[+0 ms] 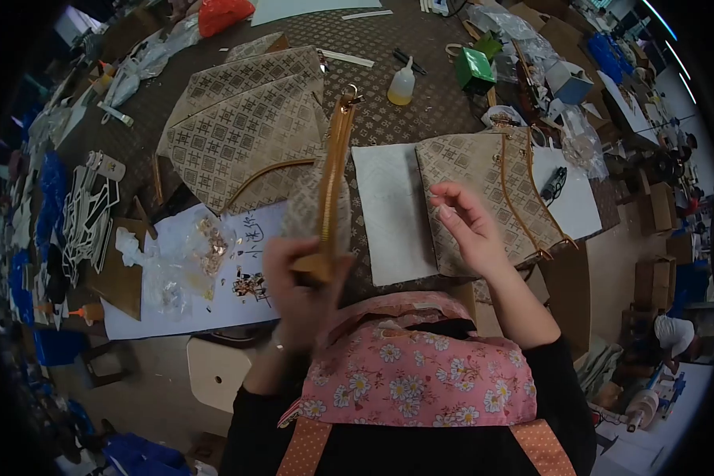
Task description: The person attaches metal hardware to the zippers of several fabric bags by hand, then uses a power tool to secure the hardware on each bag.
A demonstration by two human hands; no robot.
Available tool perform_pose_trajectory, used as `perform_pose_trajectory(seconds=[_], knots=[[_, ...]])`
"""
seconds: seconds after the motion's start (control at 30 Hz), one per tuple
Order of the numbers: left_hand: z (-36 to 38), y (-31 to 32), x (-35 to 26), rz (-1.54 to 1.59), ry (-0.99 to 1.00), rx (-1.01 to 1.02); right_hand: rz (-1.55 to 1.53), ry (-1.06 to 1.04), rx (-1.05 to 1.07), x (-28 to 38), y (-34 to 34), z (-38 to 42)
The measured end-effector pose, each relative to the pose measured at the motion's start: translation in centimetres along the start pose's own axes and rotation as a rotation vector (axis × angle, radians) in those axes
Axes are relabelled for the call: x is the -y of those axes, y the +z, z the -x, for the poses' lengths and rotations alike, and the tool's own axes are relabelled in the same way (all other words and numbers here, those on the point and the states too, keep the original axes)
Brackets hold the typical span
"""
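Observation:
My left hand [297,282] is closed round the lower end of a patterned fabric piece [309,202] with a brown strip and gold zipper [333,174] along its edge; this hand is blurred. A metal ring shows at the zipper's top end. My right hand [472,226] is raised over a stack of patterned panels [460,159] with brown trim, its fingers curled and thumb near the index finger. Whether anything sits between those fingertips is too small to tell. A white sheet [385,206] lies between the held piece and the panel stack.
More patterned pieces [246,127] lie at the back left. A glue bottle [401,83] and a green box [474,70] stand at the back. On white paper [254,317] at the left are metal parts [250,285] and plastic bags [178,274]. Dark-handled clips [554,184] lie right.

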State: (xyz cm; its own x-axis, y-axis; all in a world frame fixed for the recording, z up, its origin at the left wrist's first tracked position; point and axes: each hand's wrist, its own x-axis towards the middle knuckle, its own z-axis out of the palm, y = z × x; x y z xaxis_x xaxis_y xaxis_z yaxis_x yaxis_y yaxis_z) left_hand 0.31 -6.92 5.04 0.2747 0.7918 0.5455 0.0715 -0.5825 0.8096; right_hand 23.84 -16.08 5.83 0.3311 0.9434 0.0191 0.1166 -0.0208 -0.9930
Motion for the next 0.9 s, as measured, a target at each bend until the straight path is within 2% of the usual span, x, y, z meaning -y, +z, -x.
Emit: perform_pose_trajectory(seconds=[0.03, 0.13, 0.17, 0.2, 0.23, 0.27, 0.3, 0.33, 0.37, 0.4, 0.43, 0.47, 0.53, 0.57, 0.6, 0.63, 0.7, 0.73, 0.77, 0.8, 0.83, 0.9], knots=[[0.5, 2.4, -0.5, 0.052, 0.071, 0.065, -0.004, -0.005, 0.010, -0.2, -0.2, 0.0], [2.9, 9.0, -0.8, 0.265, 0.190, 0.534, 0.100, -0.053, 0.002, -0.2, -1.0, 0.0], [3.8, 10.3, 0.4, 0.331, 0.207, 0.730, 0.273, -0.047, 0.081, 0.5, -1.1, 0.2], [4.9, 10.8, 2.2, 0.324, 0.208, 0.726, 0.444, -0.041, 0.156, 0.8, -1.2, 0.5], [6.0, 11.2, 3.8, 0.220, 0.165, 1.095, 0.566, -0.042, 0.216, -1.2, -1.6, 0.8], [6.3, 11.4, 4.6, 0.104, 0.115, 1.460, 0.564, -0.045, 0.218, -2.6, -1.5, 1.1], [6.0, 11.1, 4.8, 0.112, -0.008, 1.603, 0.739, 0.013, 0.218, -3.9, -1.3, 1.6], [5.6, 10.5, 5.2, 0.106, -0.005, 1.605, 0.913, 0.074, 0.213, -5.0, -1.0, 1.9], [5.1, 9.6, 5.9, 0.262, -0.071, 1.442, 0.911, 0.072, 0.206, -6.2, -0.6, 2.1], [4.6, 8.6, 6.7, 0.413, -0.135, 1.271, 0.948, 0.186, 0.131, -7.3, 0.0, 2.2], [4.0, 7.6, 7.8, 0.424, -0.332, 1.171, 0.984, 0.301, 0.058, -7.9, 0.3, 2.1], [3.2, 6.4, 9.1, 0.434, -0.528, 1.062, 0.984, 0.302, 0.058, -8.1, 0.5, 1.9], [1.6, 3.6, 13.7, 0.520, -0.712, 0.558, 0.809, 0.316, -0.093, -8.2, 1.0, 1.5], [0.1, 2.1, 14.7, 0.256, -0.611, 0.283, 0.807, 0.317, -0.095, -8.0, 1.2, 1.2], [-0.2, -0.3, 19.3, -0.053, -0.504, 0.161, 0.706, 0.354, -0.068, -7.5, 1.2, 0.9], [-0.8, -2.6, 22.4, -0.343, -0.288, 0.029, 0.606, 0.389, -0.041, -6.9, 1.2, 0.6], [-1.9, -6.5, 25.3, -0.807, -0.153, -0.278, 0.626, 0.324, -0.061, -5.4, 1.0, 0.2], [-2.7, -8.2, 26.7, -0.806, -0.152, -0.274, 0.645, 0.263, -0.083, -4.6, 0.8, 0.1], [-3.5, -9.7, 28.0, -0.715, -0.245, -0.471, 0.643, 0.269, -0.088, -3.7, 0.6, 0.0], [-4.2, -10.3, 28.9, -0.616, -0.338, -0.666, 0.852, 0.220, -0.076, -2.7, 0.3, -0.2], [-5.3, -10.5, 27.9, -0.612, -0.338, -0.659, 1.062, 0.169, -0.061, -2.2, 0.0, -0.5], [-7.2, -11.4, 25.6, -0.198, -0.751, -0.455, 1.182, 0.188, -0.066, -2.0, -0.1, -1.1]])
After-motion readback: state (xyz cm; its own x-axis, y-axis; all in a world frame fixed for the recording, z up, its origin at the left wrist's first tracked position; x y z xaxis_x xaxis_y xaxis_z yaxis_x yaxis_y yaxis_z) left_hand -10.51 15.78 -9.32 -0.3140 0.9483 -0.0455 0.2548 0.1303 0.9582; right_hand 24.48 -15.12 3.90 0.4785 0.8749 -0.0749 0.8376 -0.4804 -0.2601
